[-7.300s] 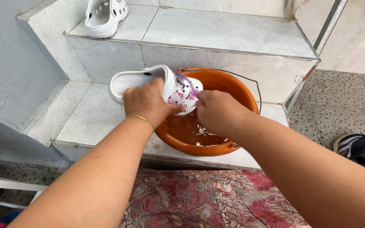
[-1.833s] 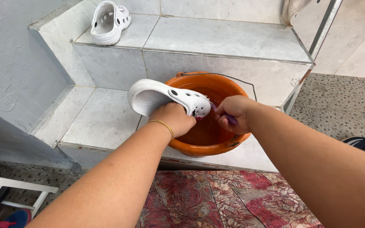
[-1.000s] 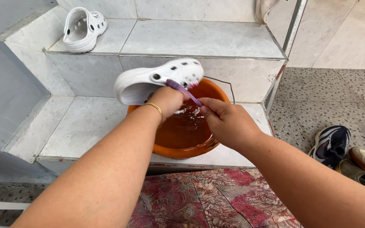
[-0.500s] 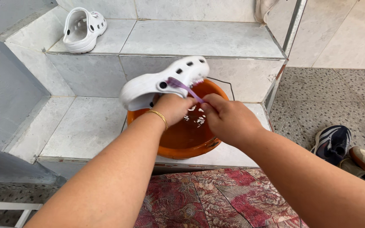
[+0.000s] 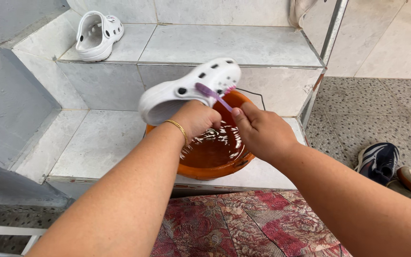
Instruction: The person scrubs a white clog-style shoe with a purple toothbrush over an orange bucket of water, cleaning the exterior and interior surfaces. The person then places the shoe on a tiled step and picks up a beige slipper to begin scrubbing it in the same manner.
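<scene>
- Since half a second ago, I see the white clog [image 5: 189, 88] has lifted a little, and the water in the orange bucket [image 5: 215, 166] shows more ripples and glints than before.
- My left hand [image 5: 196, 119] is closed around the lower side of the clog, holding it tilted above the bucket with its toe up and to the right; a thin gold bracelet [image 5: 177, 128] sits on that wrist.
- My right hand [image 5: 260, 131] is pinched shut on the handle of a purple toothbrush [image 5: 213, 96], whose bristle end lies against the toe part of the clog.
- Both hands are over the bucket, close to each other but apart.
- I see the bucket standing on the lower grey tiled step [image 5: 96, 143], its wire handle [image 5: 255, 93] lying back toward the riser.
- I see a second white clog [image 5: 98, 35] on the upper step, well apart from the hands.
- A red patterned cloth [image 5: 243, 223] fills the bottom of the view beneath my forearms.
- Dark sneakers [image 5: 381, 162] lie on the speckled floor to the right.
</scene>
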